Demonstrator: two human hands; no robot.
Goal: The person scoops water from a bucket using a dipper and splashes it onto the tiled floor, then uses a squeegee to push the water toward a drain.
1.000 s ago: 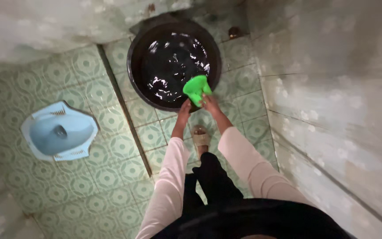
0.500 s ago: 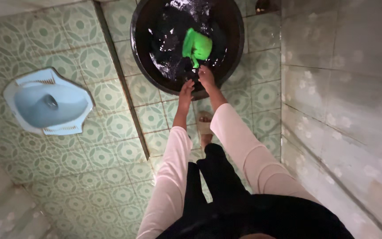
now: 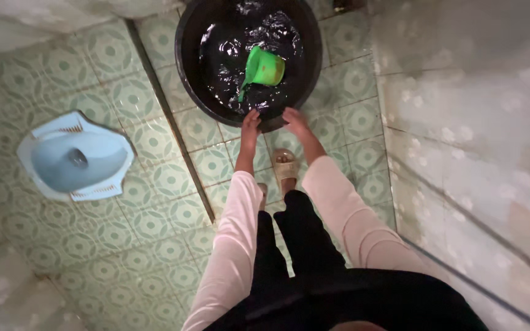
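Note:
A big round black basin (image 3: 186,58) full of dark water stands on the tiled floor at the top of the view. A green plastic dipper (image 3: 265,67) floats in the water with its handle pointing down-left, and neither hand touches it. My left hand (image 3: 251,121) and my right hand (image 3: 294,119) both rest on the basin's near rim, fingers curled over the edge, a short gap between them. Both arms wear pale pink sleeves.
A light blue squat toilet pan (image 3: 75,159) is set in the green patterned floor tiles at the left. A tiled wall (image 3: 473,122) runs close along the right. My sandalled foot (image 3: 285,167) stands just below the basin.
The green dipper left my right hand and now floats in the basin. Both hands dropped back to the basin's near rim.

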